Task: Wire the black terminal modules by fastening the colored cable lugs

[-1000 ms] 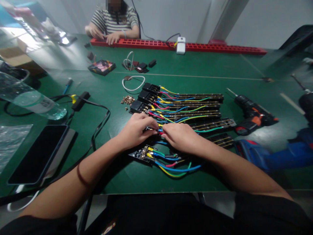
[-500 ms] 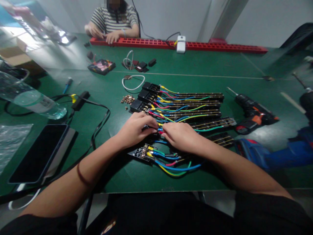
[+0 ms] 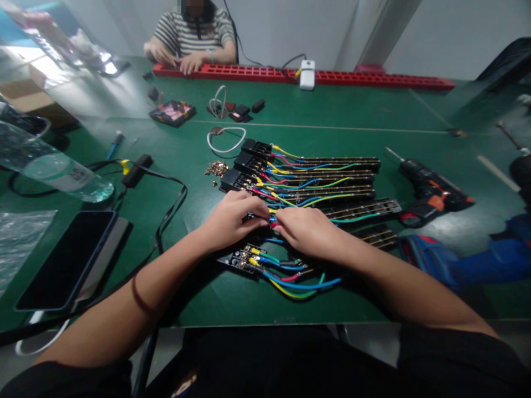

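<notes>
My left hand is closed, thumb and forefinger pinched at the coloured wire terminals of one wired strip. From the other side my right hand closes on the same wires, its fingertips almost touching the left ones. Fingers hide most of the black terminal block there. Closer to me lies another black terminal block with yellow, blue, green and red wires looping rightward. Beyond my hands, several terminal blocks are wired to long black strips with brass-coloured lines. Small brass screws lie piled left of them.
At right are a black-orange power drill and a blue power tool. On the left are a phone, a plastic bottle and a black cable. Across the table a co-worker's hands rest at a red slotted bar.
Almost nothing differs. My left fingertips have shifted very slightly to the right at the wire terminals; my right hand keeps its place.
</notes>
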`<move>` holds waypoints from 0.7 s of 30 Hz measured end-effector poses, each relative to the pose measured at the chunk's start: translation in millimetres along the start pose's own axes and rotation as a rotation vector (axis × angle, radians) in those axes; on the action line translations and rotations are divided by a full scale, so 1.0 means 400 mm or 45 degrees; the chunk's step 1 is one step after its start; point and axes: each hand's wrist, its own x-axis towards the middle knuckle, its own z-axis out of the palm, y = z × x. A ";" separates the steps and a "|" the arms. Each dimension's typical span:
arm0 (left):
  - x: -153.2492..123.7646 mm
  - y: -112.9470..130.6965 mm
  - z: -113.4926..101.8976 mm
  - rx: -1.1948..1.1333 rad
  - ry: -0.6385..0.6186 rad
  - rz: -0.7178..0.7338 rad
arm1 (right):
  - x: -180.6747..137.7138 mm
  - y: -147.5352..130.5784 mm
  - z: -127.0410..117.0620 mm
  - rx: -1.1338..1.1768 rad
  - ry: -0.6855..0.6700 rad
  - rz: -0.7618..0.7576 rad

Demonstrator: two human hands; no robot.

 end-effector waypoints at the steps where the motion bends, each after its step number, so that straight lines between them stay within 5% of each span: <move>1: 0.000 0.000 0.000 -0.002 -0.002 -0.002 | 0.000 0.000 0.000 0.001 0.002 0.001; 21: -0.029 -0.022 -0.060 0.124 -0.137 0.153 | 0.000 -0.002 0.003 -0.003 0.022 -0.006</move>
